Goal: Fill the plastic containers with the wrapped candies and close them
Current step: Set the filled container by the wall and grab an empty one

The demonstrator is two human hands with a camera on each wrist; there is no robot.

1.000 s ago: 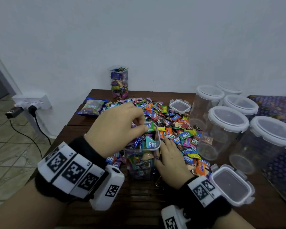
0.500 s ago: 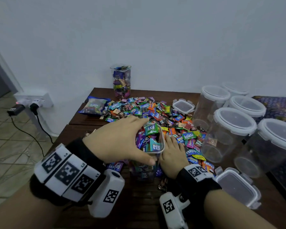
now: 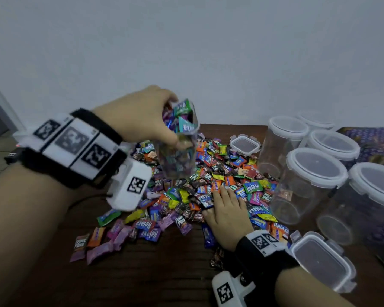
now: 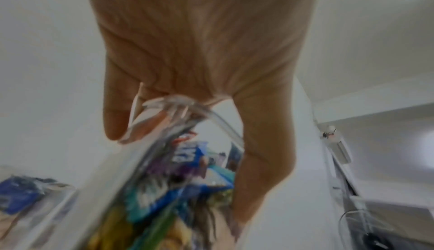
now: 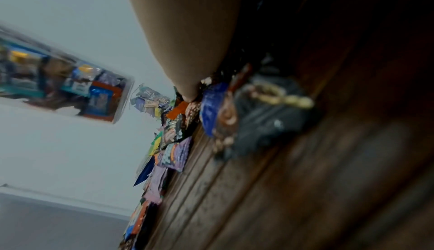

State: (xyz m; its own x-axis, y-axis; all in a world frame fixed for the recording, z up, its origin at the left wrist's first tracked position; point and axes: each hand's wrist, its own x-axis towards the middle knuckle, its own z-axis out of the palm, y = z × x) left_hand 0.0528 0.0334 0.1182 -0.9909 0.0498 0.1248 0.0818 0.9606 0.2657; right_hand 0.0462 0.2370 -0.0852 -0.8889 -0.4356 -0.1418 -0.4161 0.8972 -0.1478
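The left hand [image 3: 140, 116] grasps the candy-filled container [image 3: 179, 142] by its rim, lifted above the pile of wrapped candies [image 3: 211, 185] on the surface [image 3: 160, 273], while the right hand [image 3: 227, 214] lies flat, fingers released, on the pile.

The left hand [image 3: 140, 116] had a clear container [image 3: 179, 149] lifted up off the table [image 3: 164, 280], fingers and thumb wrapped around its top, and it was stuffed with wrapped candies right to the rim, pretty blurry though. Under it sat a big messy candy pile [image 3: 208, 187] spread over the dark wood. The right hand [image 3: 227, 210] lay flat on the near edge of that pile, fingers straight. Off to the right stood a bunch of lidded empty containers [image 3: 308, 185], one small square lid [image 3: 244, 144] lay behind the pile and another lid [image 3: 324, 262] sat just beside the right wrist.
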